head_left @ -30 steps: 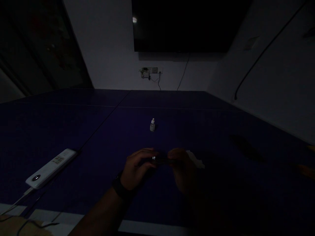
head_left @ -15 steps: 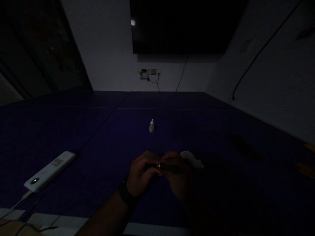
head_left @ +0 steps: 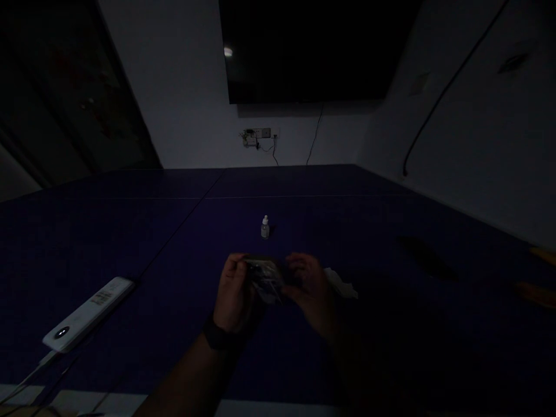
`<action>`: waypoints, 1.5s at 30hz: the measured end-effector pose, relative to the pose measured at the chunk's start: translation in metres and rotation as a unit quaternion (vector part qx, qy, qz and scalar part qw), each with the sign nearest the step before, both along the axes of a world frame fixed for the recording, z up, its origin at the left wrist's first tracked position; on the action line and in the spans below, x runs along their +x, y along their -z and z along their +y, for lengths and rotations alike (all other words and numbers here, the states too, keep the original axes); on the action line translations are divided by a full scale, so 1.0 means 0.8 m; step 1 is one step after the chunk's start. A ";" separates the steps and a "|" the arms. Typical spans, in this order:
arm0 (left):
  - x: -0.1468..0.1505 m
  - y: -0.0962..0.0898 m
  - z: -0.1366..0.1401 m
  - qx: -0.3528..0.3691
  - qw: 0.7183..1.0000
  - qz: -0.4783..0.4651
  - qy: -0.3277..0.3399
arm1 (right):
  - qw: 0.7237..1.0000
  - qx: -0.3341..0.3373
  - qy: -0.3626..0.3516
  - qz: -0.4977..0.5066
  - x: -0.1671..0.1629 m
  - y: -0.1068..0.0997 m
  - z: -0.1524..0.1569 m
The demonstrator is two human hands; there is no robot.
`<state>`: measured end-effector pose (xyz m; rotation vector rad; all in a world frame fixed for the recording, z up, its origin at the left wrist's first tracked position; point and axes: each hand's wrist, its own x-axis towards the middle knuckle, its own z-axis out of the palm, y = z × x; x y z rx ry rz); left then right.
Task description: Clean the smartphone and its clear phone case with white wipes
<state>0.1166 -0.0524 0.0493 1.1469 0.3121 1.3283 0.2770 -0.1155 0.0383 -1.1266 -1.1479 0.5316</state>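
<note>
In the dim head view, my left hand [head_left: 231, 289] is closed around the left side of a flat, dark rectangular object with a shiny, patterned face [head_left: 266, 280]. Its exact kind is too dark to make out. At the object's right edge is my right hand [head_left: 309, 286], fingers curved and parted from the thumb. Whether that thumb touches the edge, I cannot tell. A small dropper bottle [head_left: 264, 228] with a white top stands upright beyond the hands. Crumpled white tissue or paper [head_left: 341, 284] lies just right of my right hand.
A white power bank [head_left: 89, 313] with a cable plugged into it lies at the left on the dark blue table [head_left: 182, 249]. Faint orange items [head_left: 536, 294] sit at the far right. Behind the table, a large screen [head_left: 313, 52] hangs above wall sockets [head_left: 258, 134].
The flat object has turned from edge-on to showing its shiny face. My right hand has loosened and drawn slightly away to the right, while my left keeps hold. The view has shifted slightly.
</note>
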 end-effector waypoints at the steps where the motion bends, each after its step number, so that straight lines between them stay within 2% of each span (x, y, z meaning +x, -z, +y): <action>1: 0.000 0.001 0.003 -0.022 1.000 -0.010 -0.007 | 0.999 -0.051 -0.002 0.009 0.002 0.003 0.003; 3: 0.000 0.001 0.010 -0.054 0.998 -0.022 -0.017 | 0.990 -0.128 -0.053 0.017 0.002 0.007 0.009; 5: 0.000 0.000 0.016 -0.071 0.997 -0.027 -0.027 | 0.985 -0.139 -0.097 0.018 -0.002 0.009 0.012; 6: 0.000 0.000 0.019 -0.075 0.996 -0.029 -0.033 | 0.988 -0.125 -0.093 0.017 -0.006 0.008 0.012; 9: -0.004 0.003 0.026 -0.072 0.995 -0.026 -0.057 | 0.997 -0.074 0.004 0.006 -0.011 0.004 0.010; 12: -0.014 0.005 0.028 -0.049 0.994 -0.022 -0.096 | 0.995 -0.015 0.094 -0.029 -0.005 -0.005 0.004; 14: -0.020 0.005 0.025 0.024 0.990 0.023 -0.135 | 0.992 0.031 0.102 -0.065 0.001 -0.011 -0.001; 16: -0.022 0.002 0.019 0.163 0.966 0.130 -0.153 | 0.990 0.063 0.078 -0.095 0.004 -0.014 -0.005; 18: -0.019 -0.001 0.010 0.259 0.936 0.213 -0.104 | 0.989 0.075 0.045 -0.120 0.003 -0.013 -0.008; 20: -0.013 -0.002 0.002 0.288 0.926 0.240 -0.038 | 0.986 0.086 0.036 -0.139 0.000 -0.011 -0.010; 23: -0.004 0.002 -0.007 0.280 0.931 0.231 -0.032 | 0.979 0.099 0.078 -0.157 -0.005 -0.007 -0.013; 26: 0.001 0.010 -0.012 0.263 0.943 0.202 -0.045 | 0.982 0.098 0.101 -0.123 -0.009 -0.008 -0.016; 31: 0.002 0.017 -0.015 0.241 0.958 0.146 -0.057 | 0.989 0.137 0.035 -0.030 -0.017 -0.014 -0.018; 34: 0.002 0.015 -0.015 0.242 0.961 0.126 -0.048 | 0.991 0.127 0.006 -0.051 -0.019 -0.017 -0.020; 45: -0.001 0.003 -0.021 0.239 0.964 0.110 -0.044 | 0.977 0.185 -0.034 -0.097 -0.021 -0.017 -0.026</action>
